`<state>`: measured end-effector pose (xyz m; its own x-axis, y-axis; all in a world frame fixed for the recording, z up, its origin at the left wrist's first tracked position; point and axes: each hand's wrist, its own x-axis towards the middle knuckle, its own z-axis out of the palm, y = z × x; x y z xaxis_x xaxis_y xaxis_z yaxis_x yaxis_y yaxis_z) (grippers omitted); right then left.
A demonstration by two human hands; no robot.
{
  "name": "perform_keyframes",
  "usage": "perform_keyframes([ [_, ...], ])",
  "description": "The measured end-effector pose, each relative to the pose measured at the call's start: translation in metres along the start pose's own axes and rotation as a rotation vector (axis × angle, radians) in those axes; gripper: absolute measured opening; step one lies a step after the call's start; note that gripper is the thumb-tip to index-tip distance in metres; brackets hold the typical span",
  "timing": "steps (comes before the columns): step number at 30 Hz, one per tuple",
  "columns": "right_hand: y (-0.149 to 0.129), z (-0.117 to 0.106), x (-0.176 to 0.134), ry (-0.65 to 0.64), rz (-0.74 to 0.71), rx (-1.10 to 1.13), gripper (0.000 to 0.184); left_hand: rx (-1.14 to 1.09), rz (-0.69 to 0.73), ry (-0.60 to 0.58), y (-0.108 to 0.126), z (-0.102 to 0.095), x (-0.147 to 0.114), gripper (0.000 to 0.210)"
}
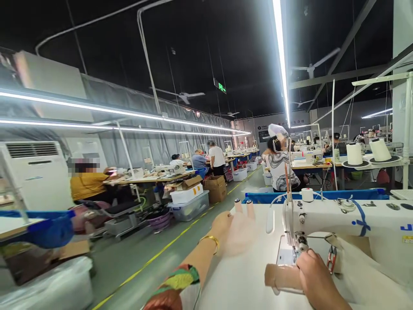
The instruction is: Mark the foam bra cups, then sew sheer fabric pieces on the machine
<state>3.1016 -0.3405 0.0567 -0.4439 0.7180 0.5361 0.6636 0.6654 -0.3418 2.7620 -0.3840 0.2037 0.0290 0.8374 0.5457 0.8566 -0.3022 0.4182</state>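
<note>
Head view: one white metal sewing machine (325, 216) on one white tabletop (250, 275), near right.
Left hand (222, 224): one, bare, at the tabletop's left side; fingers blurred, cannot tell whether grasping or released. One gold bracelet (215, 242) on the wrist.
Sheer pale-pink cloth (240, 237): one blurred patch, just right of the left hand.
Right hand (316, 273): one, bare, fingers bent down over the tan piece beside the needle area; pinching or only pressing, cannot tell.
Folded tan piece (281, 277): one, material unclear; lies just near of the needle area, its left end out past the right hand.
Red-handled metal snips (331, 259): one pair, right of the needle area.
Small pinkish dark-topped spools: two, on the far left of the tabletop.
White thread spool (307, 195): one, atop the machine.
Large white thread cones: two, far right.
Green lit exit sign (222, 87): one, far overhead.
</note>
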Motion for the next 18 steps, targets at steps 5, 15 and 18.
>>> perform_keyframes([
  [5,0.003,0.005,0.000,0.024,-0.013,-0.019,0.035,0.161,-0.190,0.101,-0.025,-0.001,-0.013,0.032],
  [15,0.010,0.029,0.003,0.070,-0.076,-0.146,0.035,0.321,-0.096,0.329,-0.033,0.061,0.024,0.026],
  [18,0.012,0.038,0.002,0.053,-0.077,-0.162,0.033,0.290,0.068,0.274,-0.018,0.099,0.016,0.022],
])
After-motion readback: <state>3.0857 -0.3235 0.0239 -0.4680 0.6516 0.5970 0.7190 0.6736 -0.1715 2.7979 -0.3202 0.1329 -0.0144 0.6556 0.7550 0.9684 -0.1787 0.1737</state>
